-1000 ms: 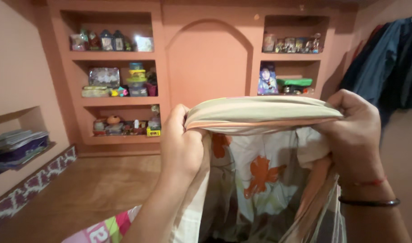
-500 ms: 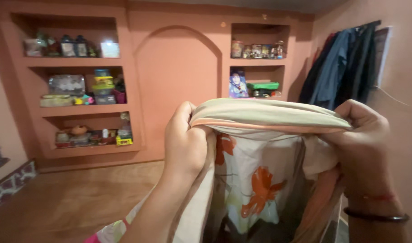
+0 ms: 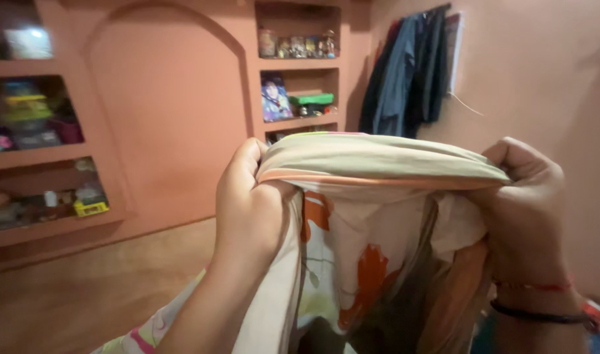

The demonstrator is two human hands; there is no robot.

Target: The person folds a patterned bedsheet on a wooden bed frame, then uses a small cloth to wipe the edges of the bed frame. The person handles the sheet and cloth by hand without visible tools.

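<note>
The likeliest trouble was the folded edge of the floral cloth [image 3: 378, 164] slipping out of one fist: the fabric was bunched thick at each end, and if either grip loosened, that corner would drop and the layers hanging below would fall out of line. Uneven pull between the two sides could also skew the taut top edge.

The left hand [image 3: 247, 203] was raised at chest height, knuckles facing the camera, its grip closed tight on the left end of the cloth, with the thumb pressed over the gathered fabric. The right hand [image 3: 526, 203] was at the same level, fist turned inward, its grip likewise closed on the right end; a thin red thread and a dark bangle [image 3: 539, 316] sat on that wrist.

The cloth was stretched between the hands in mid-air, its cream and orange-flowered body hanging down toward the person. Behind it stood terracotta wall shelves [image 3: 300, 62] and dark clothes hanging [image 3: 408, 69] on the right wall.
</note>
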